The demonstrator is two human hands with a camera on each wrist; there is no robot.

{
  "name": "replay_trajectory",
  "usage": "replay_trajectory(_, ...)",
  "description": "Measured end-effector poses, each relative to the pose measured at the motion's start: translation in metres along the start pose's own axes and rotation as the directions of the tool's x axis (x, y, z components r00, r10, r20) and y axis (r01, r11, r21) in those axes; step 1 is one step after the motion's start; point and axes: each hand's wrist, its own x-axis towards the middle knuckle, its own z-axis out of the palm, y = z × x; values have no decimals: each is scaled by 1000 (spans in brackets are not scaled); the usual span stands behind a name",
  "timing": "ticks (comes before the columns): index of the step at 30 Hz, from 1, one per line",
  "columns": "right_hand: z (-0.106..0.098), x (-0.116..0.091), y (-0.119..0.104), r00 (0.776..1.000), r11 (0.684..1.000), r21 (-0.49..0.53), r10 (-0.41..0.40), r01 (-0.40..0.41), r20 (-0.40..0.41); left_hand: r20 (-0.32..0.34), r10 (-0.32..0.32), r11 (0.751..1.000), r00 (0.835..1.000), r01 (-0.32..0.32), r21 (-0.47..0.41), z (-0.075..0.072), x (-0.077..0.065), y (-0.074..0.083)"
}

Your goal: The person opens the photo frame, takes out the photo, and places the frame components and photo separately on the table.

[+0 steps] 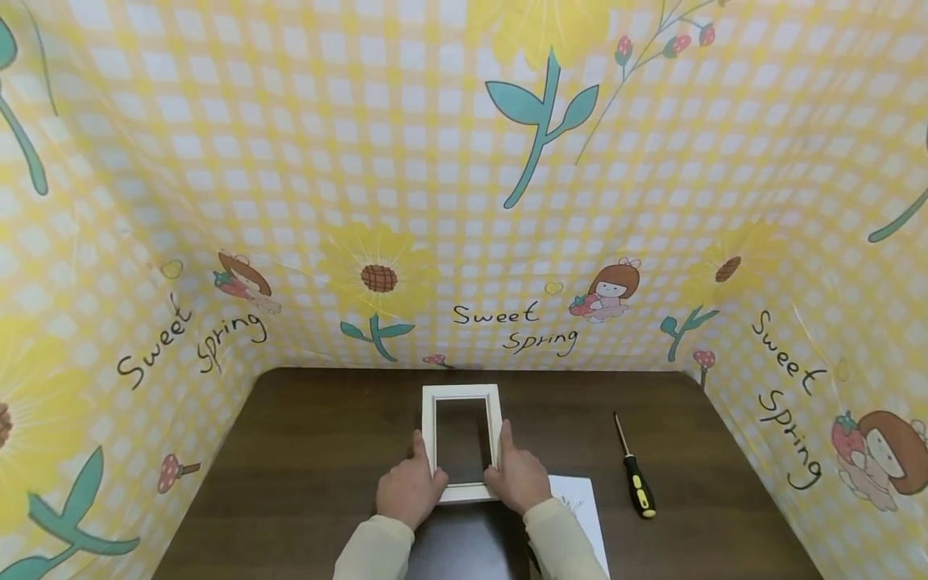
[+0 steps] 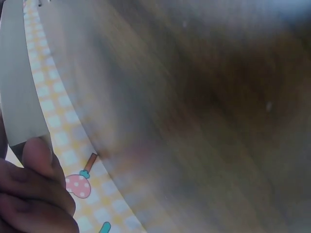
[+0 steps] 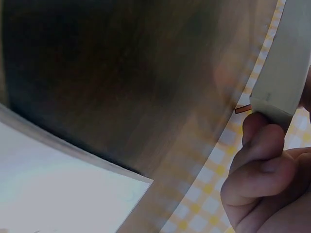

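Observation:
A white rectangular picture frame [image 1: 460, 392] with an open middle is held above the brown table. My left hand [image 1: 409, 490] grips its lower left side, thumb on the front face and index finger stretched along the edge. On the lower right side my right hand [image 1: 522, 479] holds it in much the same way. In the left wrist view, curled fingers [image 2: 34, 189] sit under the end of the frame [image 2: 19, 77]. The right wrist view likewise has bent fingers [image 3: 260, 179] against the frame's corner [image 3: 282, 63].
A dark smooth panel [image 1: 467, 544] lies in front of me, between the forearms. Partly under the right sleeve is a white printed sheet [image 1: 589, 507]. Farther right lies a yellow-and-black screwdriver [image 1: 636, 483]. Yellow checked cloth [image 1: 464, 201] encloses the brown table [image 1: 312, 435] at back and sides.

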Motion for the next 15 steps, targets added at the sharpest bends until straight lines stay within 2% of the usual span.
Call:
replay_trajectory(8,10,22,-3,999,1000,20,8,-9,37,19,-9,999,1000,9,32,3,22,-14)
replay_trajectory(15,21,37,-2,996,999,27,46,-48,70,26,17,999,1000,-18,43,7,38,-23)
